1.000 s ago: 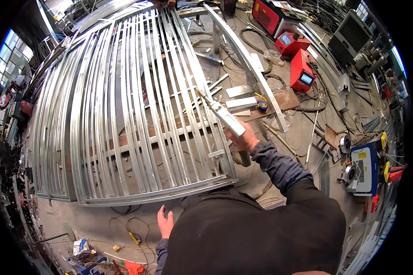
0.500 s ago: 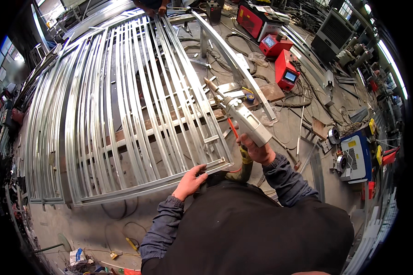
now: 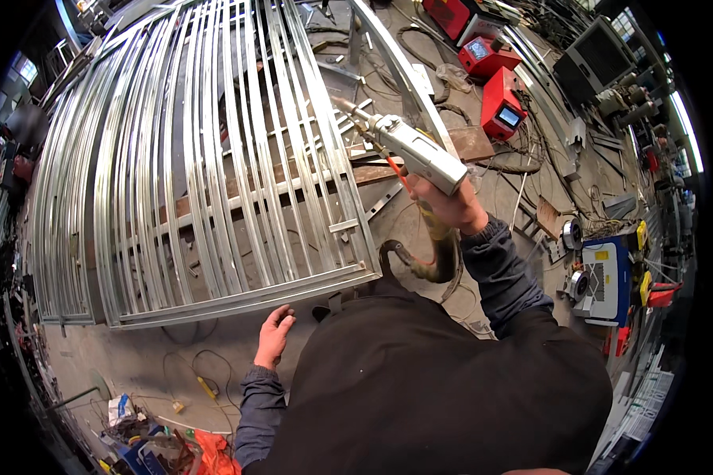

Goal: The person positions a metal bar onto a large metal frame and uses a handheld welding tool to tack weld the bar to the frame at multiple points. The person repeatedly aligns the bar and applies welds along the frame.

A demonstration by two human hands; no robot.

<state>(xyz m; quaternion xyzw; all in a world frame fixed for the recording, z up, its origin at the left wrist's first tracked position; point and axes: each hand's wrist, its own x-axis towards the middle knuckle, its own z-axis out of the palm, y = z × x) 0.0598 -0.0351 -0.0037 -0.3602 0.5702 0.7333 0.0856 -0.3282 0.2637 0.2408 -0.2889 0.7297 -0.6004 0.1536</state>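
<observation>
The person's right hand (image 3: pixel 449 202) has its fingers clamped around the grip of a silver handheld gun (image 3: pixel 420 150), holding it to the right of a large metal frame (image 3: pixel 245 300). The gun is tilted, its narrow nozzle pointing up and leftward across the frame's right edge; whether the tip touches the metal cannot be told. A thin orange tube (image 3: pixel 396 168) runs beside the gun, and a thick dark hose (image 3: pixel 445 257) hangs below the hand.

The left hand (image 3: pixel 273 336) is empty, its fingers loosely bent and slightly apart, just beside the near rail of the frame. Long shiny bars run lengthwise through the frame, and a second barred panel (image 3: pixel 54 261) lies along its left side.

Beyond the gun, a brown board (image 3: pixel 473 145) lies near a slanting metal beam (image 3: pixel 408 75). Farther right, a red box with a lit screen (image 3: pixel 503 103) sits just beside another red box (image 3: pixel 487 59). A blue and white machine (image 3: pixel 606 281) stands at the right, well apart from the hands. At the lower left, a yellow tool (image 3: pixel 207 387) lies on the floor (image 3: pixel 146 366) among thin cables, near a crumpled orange-red bag (image 3: pixel 216 453).
</observation>
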